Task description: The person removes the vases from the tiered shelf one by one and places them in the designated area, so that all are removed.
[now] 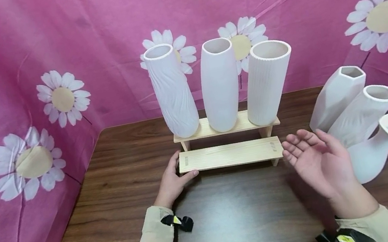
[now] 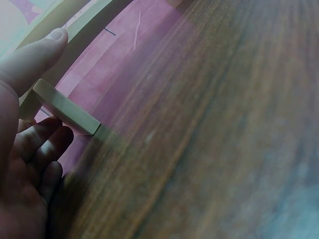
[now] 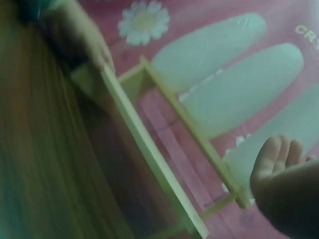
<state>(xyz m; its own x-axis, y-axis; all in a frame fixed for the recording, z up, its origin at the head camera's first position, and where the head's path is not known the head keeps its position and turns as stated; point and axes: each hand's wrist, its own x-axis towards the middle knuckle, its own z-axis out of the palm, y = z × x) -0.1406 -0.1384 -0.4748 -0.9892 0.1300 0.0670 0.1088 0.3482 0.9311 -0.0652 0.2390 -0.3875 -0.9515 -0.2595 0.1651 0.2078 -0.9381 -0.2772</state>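
A light wooden two-step stand [image 1: 228, 156] sits on the table, with its low step toward me. My left hand [image 1: 174, 181] holds the left end of that step. In the left wrist view its thumb [image 2: 42, 52] lies along the board's edge and the fingers curl by the stand's leg [image 2: 67, 107]. On the upper step stand a wavy-ribbed white vase [image 1: 174, 94], a smooth white vase [image 1: 221, 86] and a finely ribbed white vase [image 1: 268, 83]. My right hand [image 1: 320, 162] is held palm up beside the step's right end, fingers loosely bent, nothing in it.
At the right of the dark wooden table [image 1: 128, 166] stand a faceted white vase [image 1: 337, 94], a textured white vase [image 1: 361, 118] and a flared-neck white vase [image 1: 369, 158], close to the right hand. A pink daisy-print cloth [image 1: 106, 33] hangs behind the table and at its sides.
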